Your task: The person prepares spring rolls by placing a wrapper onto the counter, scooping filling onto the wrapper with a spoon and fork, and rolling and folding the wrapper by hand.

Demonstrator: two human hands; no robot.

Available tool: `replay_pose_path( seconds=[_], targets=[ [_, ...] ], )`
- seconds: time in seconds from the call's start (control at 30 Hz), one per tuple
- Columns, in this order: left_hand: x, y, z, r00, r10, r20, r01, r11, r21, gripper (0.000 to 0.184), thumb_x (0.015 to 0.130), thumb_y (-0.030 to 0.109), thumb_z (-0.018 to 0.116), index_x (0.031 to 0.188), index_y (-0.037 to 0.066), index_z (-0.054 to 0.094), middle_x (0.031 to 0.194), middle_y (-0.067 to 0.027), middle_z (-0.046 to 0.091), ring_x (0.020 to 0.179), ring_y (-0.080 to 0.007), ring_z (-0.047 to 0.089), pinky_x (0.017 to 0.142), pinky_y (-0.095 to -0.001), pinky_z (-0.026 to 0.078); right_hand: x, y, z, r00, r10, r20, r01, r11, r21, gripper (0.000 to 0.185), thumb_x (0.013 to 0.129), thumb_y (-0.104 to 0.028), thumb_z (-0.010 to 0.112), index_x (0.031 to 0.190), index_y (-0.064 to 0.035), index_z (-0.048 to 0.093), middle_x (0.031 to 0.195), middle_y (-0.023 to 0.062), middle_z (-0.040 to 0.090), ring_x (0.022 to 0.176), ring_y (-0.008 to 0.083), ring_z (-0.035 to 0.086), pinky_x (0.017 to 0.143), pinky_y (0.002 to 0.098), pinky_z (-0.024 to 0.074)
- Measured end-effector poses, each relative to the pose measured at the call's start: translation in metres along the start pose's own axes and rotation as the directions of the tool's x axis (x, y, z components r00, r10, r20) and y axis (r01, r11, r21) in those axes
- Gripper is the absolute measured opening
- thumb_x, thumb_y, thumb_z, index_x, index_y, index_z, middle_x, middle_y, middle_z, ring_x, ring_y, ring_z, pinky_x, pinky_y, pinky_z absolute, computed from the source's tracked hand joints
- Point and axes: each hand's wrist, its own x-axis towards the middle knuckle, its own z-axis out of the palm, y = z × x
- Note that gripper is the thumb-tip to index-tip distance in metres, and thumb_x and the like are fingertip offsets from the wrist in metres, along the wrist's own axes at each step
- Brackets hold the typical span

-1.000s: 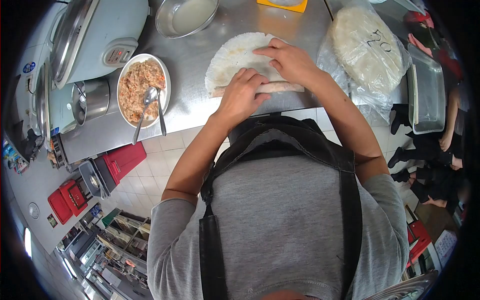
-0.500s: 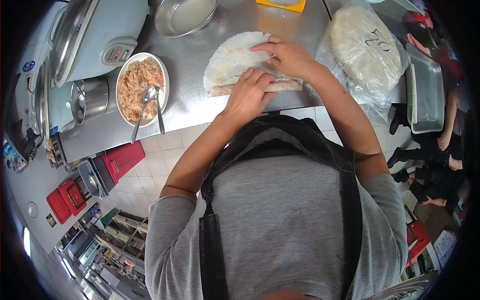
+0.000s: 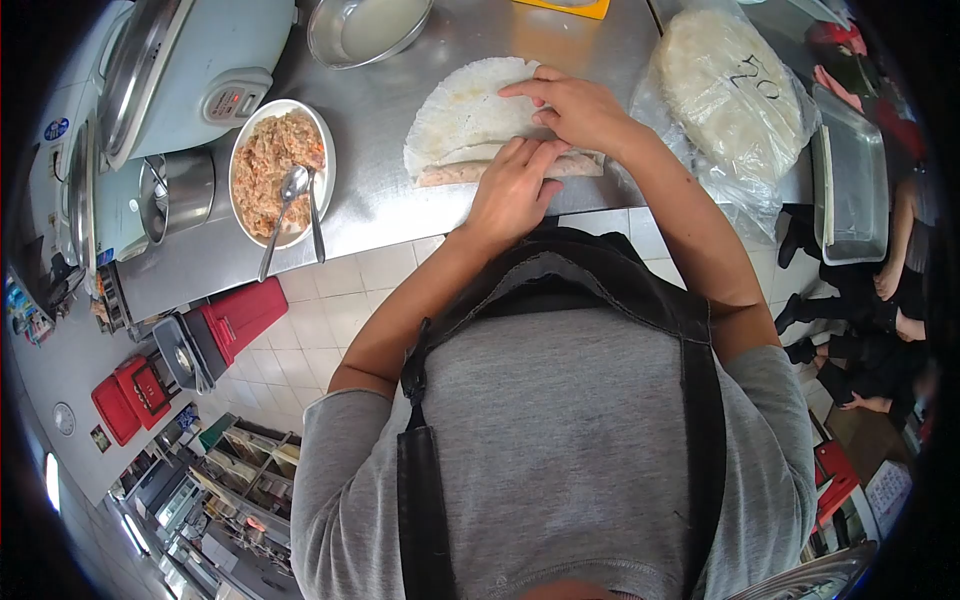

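A round, thin white rice-paper wrapper (image 3: 462, 106) lies flat on the steel table. Its near edge is folded over a line of pinkish filling (image 3: 448, 174). My left hand (image 3: 512, 188) grips this folded edge near its middle, fingers over the top and thumb on the near side. My right hand (image 3: 580, 112) rests over the wrapper's right part, index finger stretched out toward the left and the other fingers partly bent. The wrapper's right part is mostly hidden under my hands.
Left of the wrapper stands a white bowl (image 3: 327, 150) of minced filling with two spoons (image 3: 290, 195). A metal bowl (image 3: 318, 40) of whitish liquid is behind. A plastic bag (image 3: 730, 100) of round white sheets lies right, near a metal tray (image 3: 855, 180). A cooker (image 3: 200, 75) stands left.
My left hand has slid a little to the right along the folded edge, uncovering more of the filling on the left. My right hand has hardly moved.
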Motion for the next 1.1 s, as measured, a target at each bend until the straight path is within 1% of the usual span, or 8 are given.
replay_pose_path(
  seconds=[0.2, 0.4, 0.5, 0.6, 0.7, 0.9, 1.0, 1.1],
  targets=[
    [0.0, 0.006, -0.001, 1.0, -0.016, -0.006, 0.016, 1.0, -0.011, 0.047, 0.08, 0.0, 0.076, 0.125, 0.005, 0.063, 0.108, -0.0131, 0.069, 0.106, -0.0346, 0.063, 0.089, -0.0449, 0.052, 0.004, 0.002, -0.002, 0.999, 0.026, 0.044, -0.027, 0.999, 0.017, 0.055, 0.092, -0.006, 0.064, 0.139, -0.0341, 0.063, 0.113, 0.0026, 0.062, 0.094, 0.0217, 0.067, 0.082, 0.0387, 0.0543],
    [0.004, 0.002, 0.004, 1.0, 0.001, -0.009, -0.002, 0.996, -0.091, 0.047, 0.079, -0.004, 0.075, 0.124, 0.004, 0.062, 0.109, -0.0124, 0.07, 0.107, -0.0347, 0.065, 0.09, -0.0452, 0.052, 0.005, 0.006, -0.002, 0.999, -0.016, 0.043, 0.014, 0.999, 0.038, 0.057, 0.091, -0.006, 0.066, 0.141, -0.034, 0.062, 0.11, 0.0037, 0.062, 0.095, 0.0223, 0.067, 0.083, 0.0389, 0.0541],
    [-0.001, 0.005, -0.003, 0.999, -0.012, -0.046, 0.007, 0.995, -0.104, 0.047, 0.078, -0.004, 0.076, 0.122, 0.004, 0.062, 0.109, -0.012, 0.07, 0.106, -0.0352, 0.064, 0.09, -0.0449, 0.052, 0.004, 0.001, -0.005, 0.999, -0.007, 0.038, 0.007, 1.0, 0.014, 0.053, 0.091, -0.006, 0.067, 0.137, -0.0314, 0.066, 0.11, 0.0048, 0.063, 0.094, 0.023, 0.067, 0.083, 0.0382, 0.0541],
    [-0.007, 0.0, -0.007, 0.999, -0.049, -0.015, 0.049, 0.999, -0.013, 0.048, 0.077, -0.004, 0.076, 0.122, 0.004, 0.062, 0.107, -0.0122, 0.07, 0.104, -0.0352, 0.063, 0.09, -0.0447, 0.051, 0.009, -0.01, 0.0, 0.996, -0.082, -0.045, 0.081, 0.996, -0.023, 0.047, 0.091, -0.009, 0.068, 0.134, -0.0293, 0.069, 0.109, 0.0058, 0.063, 0.094, 0.0239, 0.066, 0.084, 0.0384, 0.0539],
    [-0.006, -0.003, -0.001, 0.998, -0.026, -0.049, 0.027, 1.0, 0.01, 0.049, 0.076, -0.004, 0.077, 0.123, 0.005, 0.062, 0.106, -0.0125, 0.069, 0.103, -0.0349, 0.062, 0.091, -0.0448, 0.05, 0.021, -0.017, 0.01, 0.993, -0.097, 0.073, 0.093, 0.994, 0.063, 0.045, 0.092, -0.01, 0.068, 0.131, -0.0302, 0.071, 0.107, 0.006, 0.062, 0.093, 0.0246, 0.066, 0.083, 0.0392, 0.0532],
    [-0.002, 0.001, -0.008, 0.995, -0.082, 0.047, 0.087, 0.992, -0.095, 0.047, 0.075, -0.003, 0.075, 0.119, 0.004, 0.059, 0.11, -0.0161, 0.067, 0.105, -0.0371, 0.06, 0.092, -0.047, 0.049, 0.032, -0.018, 0.004, 0.992, -0.063, 0.105, 0.065, 0.998, -0.013, 0.046, 0.093, -0.013, 0.068, 0.133, -0.035, 0.07, 0.103, 0.005, 0.061, 0.091, 0.0241, 0.065, 0.083, 0.04, 0.0524],
    [0.0, 0.002, -0.001, 0.999, -0.051, 0.008, 0.051, 0.997, -0.06, 0.047, 0.075, -0.003, 0.075, 0.119, 0.004, 0.059, 0.111, -0.0156, 0.068, 0.106, -0.037, 0.061, 0.093, -0.0474, 0.048, 0.033, -0.019, -0.001, 0.987, -0.053, 0.154, 0.05, 0.998, 0.023, 0.045, 0.093, -0.016, 0.067, 0.134, -0.0369, 0.069, 0.11, 0.0051, 0.064, 0.099, 0.026, 0.067, 0.087, 0.0423, 0.0538],
    [0.001, -0.001, 0.001, 0.999, -0.043, 0.027, 0.045, 0.997, -0.064, 0.049, 0.076, -0.001, 0.078, 0.122, 0.005, 0.062, 0.111, -0.014, 0.068, 0.109, -0.0357, 0.062, 0.094, -0.0466, 0.049, 0.035, -0.016, 0.001, 0.987, -0.062, 0.147, 0.064, 0.998, -0.008, 0.046, 0.094, -0.017, 0.067, 0.134, -0.0382, 0.069, 0.109, 0.0035, 0.064, 0.099, 0.0248, 0.067, 0.088, 0.0419, 0.0536]
  ],
)
